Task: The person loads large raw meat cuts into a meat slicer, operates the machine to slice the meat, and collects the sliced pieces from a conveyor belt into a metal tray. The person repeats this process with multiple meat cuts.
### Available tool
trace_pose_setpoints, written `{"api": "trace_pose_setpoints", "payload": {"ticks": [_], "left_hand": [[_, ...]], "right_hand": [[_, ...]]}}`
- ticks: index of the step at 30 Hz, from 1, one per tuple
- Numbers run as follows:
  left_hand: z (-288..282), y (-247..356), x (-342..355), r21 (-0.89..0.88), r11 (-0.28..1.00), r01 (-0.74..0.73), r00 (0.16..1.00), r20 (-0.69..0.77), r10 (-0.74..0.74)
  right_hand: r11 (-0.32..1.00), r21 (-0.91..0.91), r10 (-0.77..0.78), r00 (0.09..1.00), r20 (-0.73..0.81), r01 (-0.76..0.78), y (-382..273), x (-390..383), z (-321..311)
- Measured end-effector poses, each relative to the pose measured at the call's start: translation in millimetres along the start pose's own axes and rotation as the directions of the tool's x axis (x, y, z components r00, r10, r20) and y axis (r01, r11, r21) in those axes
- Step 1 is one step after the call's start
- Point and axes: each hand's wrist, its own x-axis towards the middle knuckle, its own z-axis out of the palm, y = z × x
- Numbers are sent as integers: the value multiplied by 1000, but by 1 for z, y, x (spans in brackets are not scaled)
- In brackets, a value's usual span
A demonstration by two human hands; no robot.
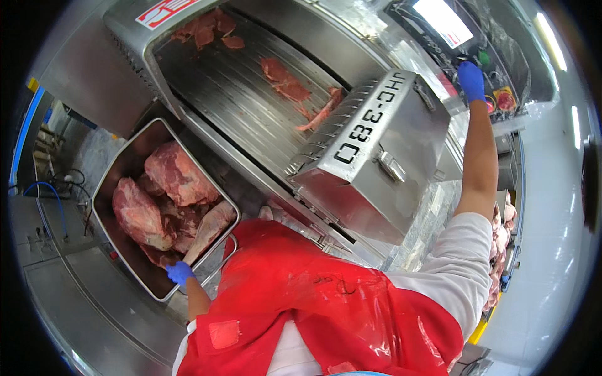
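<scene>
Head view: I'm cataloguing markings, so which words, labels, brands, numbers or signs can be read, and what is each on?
I won't copy any wording, only place it:
Large black characters, clear: on the metal cover.
Red-and-white sticker: on the metal frame.
Pale lettering, small and blurred: on the dark control panel.
Bright screen: too washed out to read.
Black handwriting, unclear: on the red apron.

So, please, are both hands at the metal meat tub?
No, only the left hand is at the metal meat tub; the right hand is at the control panel.

Blue-gloved hands (pixel 471 81), pale-streaked red meat (pixel 179 175), bright-red apron (pixel 295 276)
</scene>
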Motion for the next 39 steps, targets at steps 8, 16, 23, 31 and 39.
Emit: {"api": "trace_pose_setpoints", "payload": {"ticks": [8,16,23,31,39], "left_hand": [[-80,199,-43,-581,392,-713,675,-420,606],[-146,437,-108,-582,-319,-748,-38,-442,896],[-123,535,-143,-698,-423,-578,-508,-98,856],[-91,551,-173,-392,-718,-575,-721,-173,671],[-99,570,-174,-380,-677,-630,-697,-108,709]], "right_hand": [[883,469,-68,984,164,-18,-55,-59,-89],[314,863,235,913,333,-395,-148,-172,-247],[-183,933,541,760,358,-310,-212,-267,-284],[-316,901,780,459,425,-298,-254,-278,-276],[-280,889,730,521,442,-362,-247,-276,-275]]}}
